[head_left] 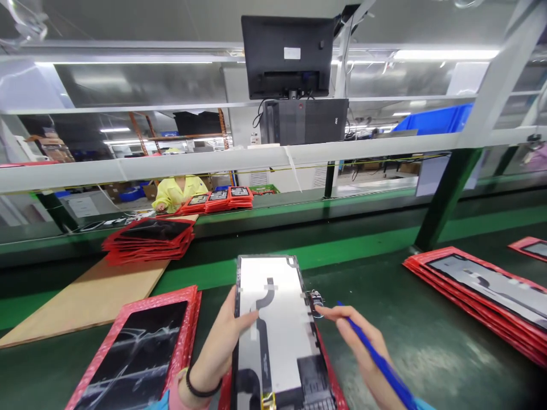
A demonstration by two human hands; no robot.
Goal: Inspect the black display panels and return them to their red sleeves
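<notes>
A flat display panel (280,324) stands tilted toward me, its pale back with a dark flex cable (264,341) in view. My left hand (224,336) grips its left edge, thumb lying across the back. At the right edge is my right hand (359,330), its index finger reaching to a small metallic part (316,300) close beside the panel. I cannot tell whether that part is attached. A long blue pen-like tool (378,361) passes through the right hand, its thin end just past the index finger. Red bubble wrap (331,370) shows under the panel.
On the left lie a dark screen (141,341) on red bubble wrap and a wooden board (94,293) with a red stack (147,239). More wrapped panels (478,296) are stacked right. A green post (447,199) and white rail (213,165) stand ahead. A person in yellow (179,191) sits beyond.
</notes>
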